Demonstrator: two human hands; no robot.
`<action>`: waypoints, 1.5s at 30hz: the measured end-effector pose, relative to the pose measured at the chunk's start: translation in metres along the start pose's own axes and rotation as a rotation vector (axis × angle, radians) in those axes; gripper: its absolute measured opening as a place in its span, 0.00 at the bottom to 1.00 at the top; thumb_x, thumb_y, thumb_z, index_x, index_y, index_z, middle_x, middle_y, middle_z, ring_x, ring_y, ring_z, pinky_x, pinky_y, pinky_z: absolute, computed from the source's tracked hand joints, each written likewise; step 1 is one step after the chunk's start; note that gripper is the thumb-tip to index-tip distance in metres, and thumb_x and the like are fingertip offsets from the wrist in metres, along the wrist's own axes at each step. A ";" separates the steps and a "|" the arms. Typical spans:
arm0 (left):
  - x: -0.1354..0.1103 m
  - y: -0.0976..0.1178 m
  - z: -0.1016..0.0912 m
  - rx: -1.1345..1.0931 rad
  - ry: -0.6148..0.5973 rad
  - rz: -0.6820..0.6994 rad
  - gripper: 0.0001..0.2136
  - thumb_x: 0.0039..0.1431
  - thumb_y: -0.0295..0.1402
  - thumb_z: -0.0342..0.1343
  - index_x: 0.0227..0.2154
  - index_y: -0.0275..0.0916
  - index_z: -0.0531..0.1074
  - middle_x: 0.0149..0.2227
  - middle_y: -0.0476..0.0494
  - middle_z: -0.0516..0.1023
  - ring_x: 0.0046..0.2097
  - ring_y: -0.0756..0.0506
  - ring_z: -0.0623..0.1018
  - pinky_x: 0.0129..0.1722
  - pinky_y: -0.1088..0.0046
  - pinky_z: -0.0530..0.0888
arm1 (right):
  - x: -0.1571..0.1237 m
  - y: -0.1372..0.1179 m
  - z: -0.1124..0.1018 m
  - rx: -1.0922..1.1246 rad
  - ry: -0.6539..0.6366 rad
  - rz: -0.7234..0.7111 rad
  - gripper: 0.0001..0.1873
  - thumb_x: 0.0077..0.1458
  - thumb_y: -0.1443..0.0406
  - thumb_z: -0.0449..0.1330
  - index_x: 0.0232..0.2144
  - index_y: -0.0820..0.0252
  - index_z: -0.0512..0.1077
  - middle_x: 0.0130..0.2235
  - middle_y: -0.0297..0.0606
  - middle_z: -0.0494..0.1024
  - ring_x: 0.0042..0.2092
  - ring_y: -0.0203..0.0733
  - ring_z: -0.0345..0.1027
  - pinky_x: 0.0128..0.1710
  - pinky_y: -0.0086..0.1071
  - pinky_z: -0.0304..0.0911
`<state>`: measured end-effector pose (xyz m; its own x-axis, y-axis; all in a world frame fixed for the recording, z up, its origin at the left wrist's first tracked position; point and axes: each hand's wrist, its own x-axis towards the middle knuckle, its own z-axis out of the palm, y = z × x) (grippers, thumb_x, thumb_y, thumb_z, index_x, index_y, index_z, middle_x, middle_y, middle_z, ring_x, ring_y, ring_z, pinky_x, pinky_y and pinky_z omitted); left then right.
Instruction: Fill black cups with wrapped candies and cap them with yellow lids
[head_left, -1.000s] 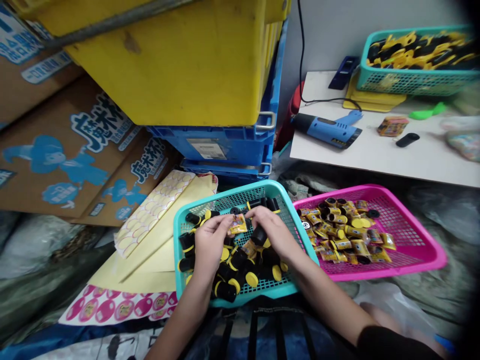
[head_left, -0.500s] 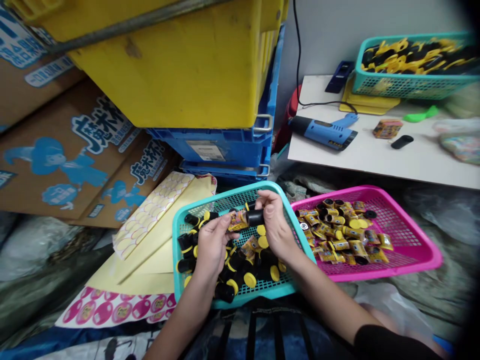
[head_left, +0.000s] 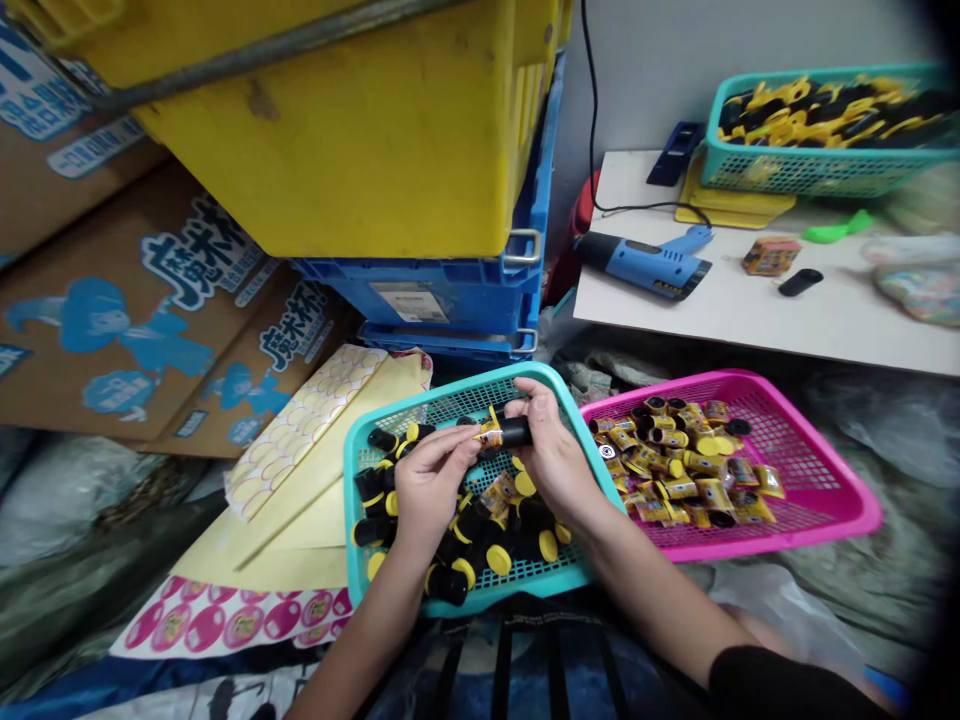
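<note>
Above the teal basket [head_left: 551,385], my right hand [head_left: 559,460] grips a small black tube [head_left: 515,432] lying sideways. A yellow printed sleeve label [head_left: 490,436] sits around the tube's left part, and the fingertips of my left hand [head_left: 431,485] pinch its left edge. Below both hands, the basket holds several black tubes with yellow caps [head_left: 450,584] and some loose printed sleeves [head_left: 498,494]. To the right, a pink basket [head_left: 825,500] contains many tubes in printed yellow sleeves [head_left: 679,487].
Yellow and blue crates [head_left: 337,150] are stacked ahead. On the white table [head_left: 637,305] at right lie a blue heat gun [head_left: 649,265], a black tube [head_left: 800,282] and a teal basket of black and yellow parts [head_left: 817,165]. Cardboard boxes [head_left: 112,340] and printed sheets [head_left: 322,440] are at left.
The sleeve label has moved right, farther onto the black tube, so less of it shows left of the tube. My left hand has shifted slightly right with it.
</note>
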<state>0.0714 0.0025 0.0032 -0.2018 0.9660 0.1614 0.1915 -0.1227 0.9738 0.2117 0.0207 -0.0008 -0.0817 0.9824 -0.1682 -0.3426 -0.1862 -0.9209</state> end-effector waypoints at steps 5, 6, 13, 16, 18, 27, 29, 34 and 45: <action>0.003 0.004 0.000 0.046 0.035 0.051 0.06 0.52 0.36 0.62 0.30 0.41 0.81 0.34 0.44 0.83 0.37 0.44 0.81 0.33 0.70 0.80 | -0.001 0.007 0.003 -0.053 -0.024 -0.080 0.24 0.60 0.45 0.43 0.51 0.49 0.55 0.38 0.35 0.62 0.33 0.37 0.58 0.33 0.29 0.60; 0.004 0.004 0.000 0.056 0.042 0.064 0.05 0.52 0.35 0.62 0.29 0.41 0.81 0.34 0.44 0.83 0.38 0.44 0.81 0.35 0.69 0.80 | -0.001 0.009 0.004 -0.043 -0.032 -0.082 0.24 0.60 0.45 0.43 0.51 0.49 0.54 0.38 0.35 0.61 0.33 0.37 0.58 0.32 0.29 0.60; 0.006 0.004 -0.005 0.028 -0.093 0.036 0.11 0.48 0.33 0.64 0.36 0.40 0.78 0.38 0.43 0.82 0.39 0.44 0.81 0.37 0.71 0.79 | 0.000 0.014 0.006 0.025 -0.023 -0.095 0.23 0.60 0.44 0.42 0.51 0.47 0.53 0.38 0.35 0.61 0.33 0.37 0.58 0.32 0.30 0.61; 0.010 0.008 -0.013 0.114 -0.221 0.111 0.09 0.47 0.31 0.65 0.34 0.40 0.77 0.39 0.41 0.81 0.43 0.43 0.79 0.38 0.71 0.79 | -0.001 0.015 0.003 -0.045 -0.042 -0.145 0.23 0.61 0.46 0.43 0.51 0.49 0.54 0.37 0.35 0.60 0.35 0.38 0.58 0.35 0.31 0.61; 0.013 0.011 -0.017 0.179 -0.279 0.177 0.06 0.48 0.30 0.65 0.31 0.40 0.78 0.39 0.41 0.81 0.43 0.43 0.79 0.40 0.70 0.78 | -0.001 0.016 0.003 -0.001 -0.045 -0.119 0.22 0.61 0.46 0.43 0.51 0.49 0.53 0.37 0.35 0.60 0.34 0.37 0.58 0.34 0.30 0.61; 0.017 0.011 -0.023 0.274 -0.326 0.240 0.13 0.48 0.32 0.65 0.40 0.42 0.78 0.40 0.40 0.81 0.43 0.43 0.79 0.44 0.66 0.77 | -0.006 0.014 0.003 -0.148 -0.120 -0.146 0.24 0.61 0.45 0.41 0.54 0.49 0.50 0.40 0.37 0.59 0.37 0.39 0.59 0.36 0.32 0.61; 0.019 0.011 -0.026 0.310 -0.357 0.306 0.13 0.48 0.32 0.65 0.39 0.43 0.78 0.39 0.41 0.81 0.43 0.43 0.79 0.46 0.65 0.76 | -0.006 0.015 0.002 -0.122 -0.137 -0.132 0.24 0.62 0.46 0.39 0.54 0.48 0.49 0.39 0.36 0.59 0.36 0.39 0.59 0.37 0.33 0.62; 0.022 0.014 -0.026 0.307 -0.376 0.330 0.12 0.46 0.31 0.66 0.37 0.43 0.79 0.38 0.42 0.81 0.41 0.43 0.79 0.44 0.66 0.76 | -0.009 0.012 0.001 -0.221 -0.250 -0.182 0.32 0.59 0.42 0.40 0.59 0.49 0.47 0.44 0.40 0.60 0.45 0.43 0.59 0.48 0.37 0.61; 0.006 0.013 -0.008 -0.046 -0.234 -0.050 0.15 0.37 0.31 0.70 0.32 0.39 0.78 0.33 0.45 0.81 0.34 0.45 0.80 0.34 0.72 0.77 | -0.005 0.002 -0.005 0.386 -0.513 0.249 0.28 0.53 0.49 0.59 0.54 0.52 0.64 0.51 0.41 0.71 0.52 0.43 0.66 0.54 0.40 0.57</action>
<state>0.0652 0.0047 0.0178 0.0191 0.9969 0.0766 0.1414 -0.0786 0.9868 0.2159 0.0157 -0.0033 -0.6011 0.7949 -0.0830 -0.5573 -0.4913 -0.6693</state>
